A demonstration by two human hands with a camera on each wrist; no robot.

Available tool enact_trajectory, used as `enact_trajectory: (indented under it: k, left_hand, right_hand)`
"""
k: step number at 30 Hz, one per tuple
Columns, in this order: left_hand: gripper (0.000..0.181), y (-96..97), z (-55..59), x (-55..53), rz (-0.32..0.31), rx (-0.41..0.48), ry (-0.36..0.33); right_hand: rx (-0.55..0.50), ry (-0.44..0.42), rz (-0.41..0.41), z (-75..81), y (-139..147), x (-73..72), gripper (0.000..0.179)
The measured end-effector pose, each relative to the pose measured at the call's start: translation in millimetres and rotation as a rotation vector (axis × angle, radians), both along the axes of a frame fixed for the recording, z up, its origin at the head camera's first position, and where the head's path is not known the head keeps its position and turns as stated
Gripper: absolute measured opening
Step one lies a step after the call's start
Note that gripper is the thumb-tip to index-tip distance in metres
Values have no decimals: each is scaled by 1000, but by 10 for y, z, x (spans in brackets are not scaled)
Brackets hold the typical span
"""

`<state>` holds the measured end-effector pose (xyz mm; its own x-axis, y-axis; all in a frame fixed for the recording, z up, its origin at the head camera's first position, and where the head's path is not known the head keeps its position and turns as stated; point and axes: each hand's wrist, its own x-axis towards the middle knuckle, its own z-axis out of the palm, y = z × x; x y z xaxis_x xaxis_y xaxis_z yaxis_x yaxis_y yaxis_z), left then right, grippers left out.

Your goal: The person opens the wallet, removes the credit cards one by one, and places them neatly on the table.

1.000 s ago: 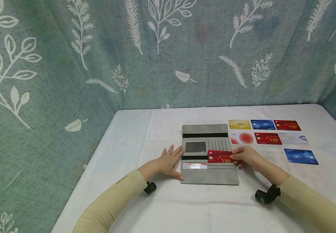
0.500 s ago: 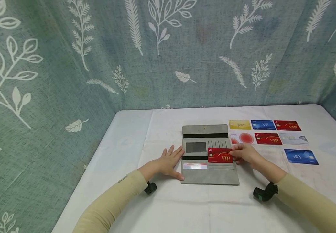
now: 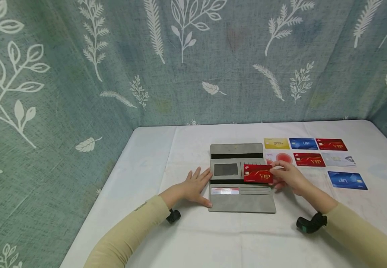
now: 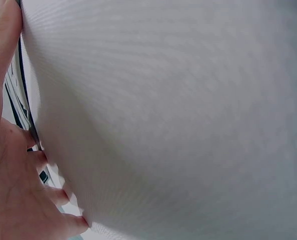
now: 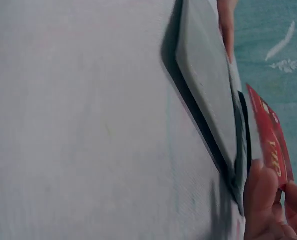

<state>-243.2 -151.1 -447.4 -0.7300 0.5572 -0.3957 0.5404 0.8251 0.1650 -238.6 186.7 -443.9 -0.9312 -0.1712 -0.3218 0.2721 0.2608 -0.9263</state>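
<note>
A grey wallet [image 3: 240,203] lies unfolded on the white-covered table, its card slots facing up. My left hand [image 3: 193,188] is spread flat at the wallet's left edge, fingertips and thumb touching it. My right hand [image 3: 290,178] pinches a red VIP card [image 3: 257,174] by its right end, over the right half of the wallet. In the right wrist view, the red card [image 5: 271,137] stands tilted above the wallet [image 5: 208,75], held between thumb and fingers. A pale card with a red strip [image 3: 225,191] sits in the lower left slot.
Right of the wallet, loose cards lie in rows: a yellow card [image 3: 276,143], blue cards [image 3: 302,143] [image 3: 346,180], red VIP cards [image 3: 331,144] [image 3: 309,159], a silver card [image 3: 338,159] and a white card with a red circle [image 3: 283,158]. A leaf-patterned curtain [image 3: 233,85] hangs behind.
The red VIP card has come up out of the lower right slots and shifted slightly right with my right hand. My left hand has stayed in place.
</note>
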Motion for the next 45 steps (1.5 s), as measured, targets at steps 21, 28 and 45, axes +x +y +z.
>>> enact_trajectory:
  k: [21,28,45]
  left_hand:
    - [111,6,15,20,6,-14,-4]
    - [112,7,17,20,-1,-15,3]
    - [111,2,11,20,3,-14,5]
  right_hand:
    - [123,5,-33,179,717,86,56]
    - [146,-27,-41,186,993,94,59]
    - [241,-89,-108,105,1377,134,64]
